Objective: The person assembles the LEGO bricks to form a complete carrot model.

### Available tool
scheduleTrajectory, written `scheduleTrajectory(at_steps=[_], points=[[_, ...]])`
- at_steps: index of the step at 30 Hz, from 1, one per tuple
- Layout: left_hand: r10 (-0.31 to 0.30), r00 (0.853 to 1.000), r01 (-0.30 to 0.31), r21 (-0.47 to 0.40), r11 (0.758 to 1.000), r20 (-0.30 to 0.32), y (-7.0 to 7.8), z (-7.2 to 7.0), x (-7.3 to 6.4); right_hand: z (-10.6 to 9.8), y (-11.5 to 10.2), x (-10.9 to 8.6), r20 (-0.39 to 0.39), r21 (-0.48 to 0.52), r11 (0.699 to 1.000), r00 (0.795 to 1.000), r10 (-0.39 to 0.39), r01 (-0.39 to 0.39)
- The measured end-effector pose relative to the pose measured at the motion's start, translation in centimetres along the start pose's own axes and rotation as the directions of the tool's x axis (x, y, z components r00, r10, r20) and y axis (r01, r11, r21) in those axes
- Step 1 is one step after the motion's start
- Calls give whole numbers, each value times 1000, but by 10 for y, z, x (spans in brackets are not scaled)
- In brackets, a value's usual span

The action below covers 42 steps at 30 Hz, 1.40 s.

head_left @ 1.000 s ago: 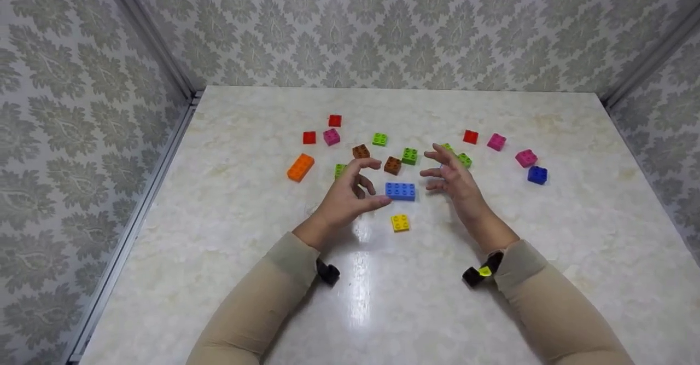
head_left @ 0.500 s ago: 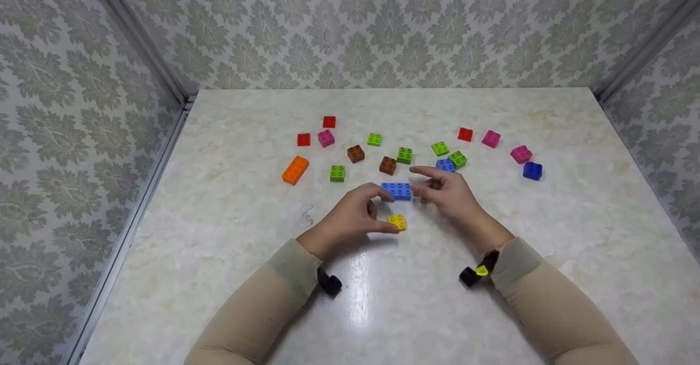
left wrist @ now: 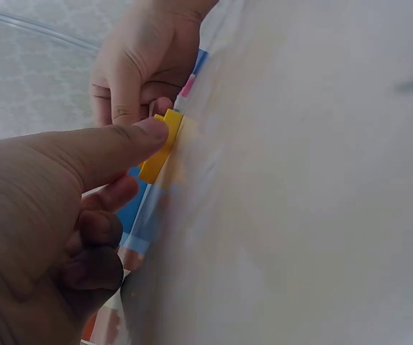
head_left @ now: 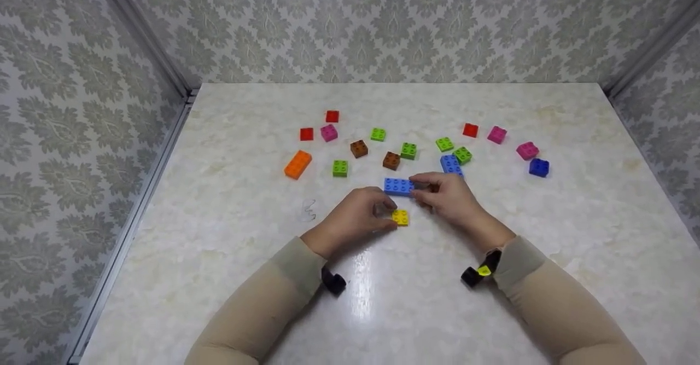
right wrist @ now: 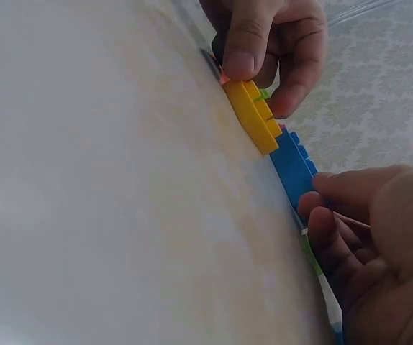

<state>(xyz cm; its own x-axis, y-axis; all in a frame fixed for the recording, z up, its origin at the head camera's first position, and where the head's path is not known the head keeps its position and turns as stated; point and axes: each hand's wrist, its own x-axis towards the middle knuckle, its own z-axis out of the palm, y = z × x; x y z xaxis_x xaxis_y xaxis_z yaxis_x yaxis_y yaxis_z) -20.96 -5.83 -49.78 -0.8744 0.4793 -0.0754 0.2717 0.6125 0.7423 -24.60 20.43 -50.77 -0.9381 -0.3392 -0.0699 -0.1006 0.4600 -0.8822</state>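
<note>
In the head view a yellow four-stud building brick [head_left: 401,218] lies on the table, and my left hand [head_left: 358,212] pinches its left side between thumb and index finger. The left wrist view shows the thumb pressed to the yellow brick [left wrist: 160,152]. Just beyond it lies a long light-blue brick [head_left: 397,186]. My right hand [head_left: 451,196] pinches the right end of this blue brick; the right wrist view has the thumb and fingertips at the end of the blue brick [right wrist: 291,169]. Another blue brick [head_left: 450,163] is partly hidden behind the right hand.
Farther back lie brown bricks [head_left: 391,160], several green bricks [head_left: 408,150], red pieces [head_left: 332,116] and pink bricks [head_left: 497,134]. An orange brick [head_left: 298,164] lies at left, a dark-blue one [head_left: 539,167] at right. Patterned walls [head_left: 394,25] enclose the table [head_left: 229,244].
Both hands have come down from above the table. The left has moved toward me and taken hold of the yellow brick; the right has moved left and taken the blue brick's right end.
</note>
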Motion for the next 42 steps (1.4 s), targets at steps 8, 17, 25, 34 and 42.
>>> scheduleTrajectory(at_steps=[8, 17, 25, 34, 42], points=[[26, 1000, -26, 24, 999, -1, -1, 0, -2, 1, 0, 0, -39, -61, 998, 999, -3, 1], [-5, 1000, 6, 29, 1000, -30, -2, -2, -3, 0, -1, 0, -61, -11, 1000, 998, -8, 7], [-40, 998, 42, 35, 999, -52, 0, -2, -2, 0, 0, -2, -8, 61, 996, 998, -58, 58], [-102, 990, 99, -33, 995, -102, -1, -1, 0, 0, 1, -5, 48, 65, 988, 988, -144, 141], [-134, 984, 126, -66, 990, -118, -3, -2, 0, 2, 0, -5, 98, 70, 977, 974, -206, 199]])
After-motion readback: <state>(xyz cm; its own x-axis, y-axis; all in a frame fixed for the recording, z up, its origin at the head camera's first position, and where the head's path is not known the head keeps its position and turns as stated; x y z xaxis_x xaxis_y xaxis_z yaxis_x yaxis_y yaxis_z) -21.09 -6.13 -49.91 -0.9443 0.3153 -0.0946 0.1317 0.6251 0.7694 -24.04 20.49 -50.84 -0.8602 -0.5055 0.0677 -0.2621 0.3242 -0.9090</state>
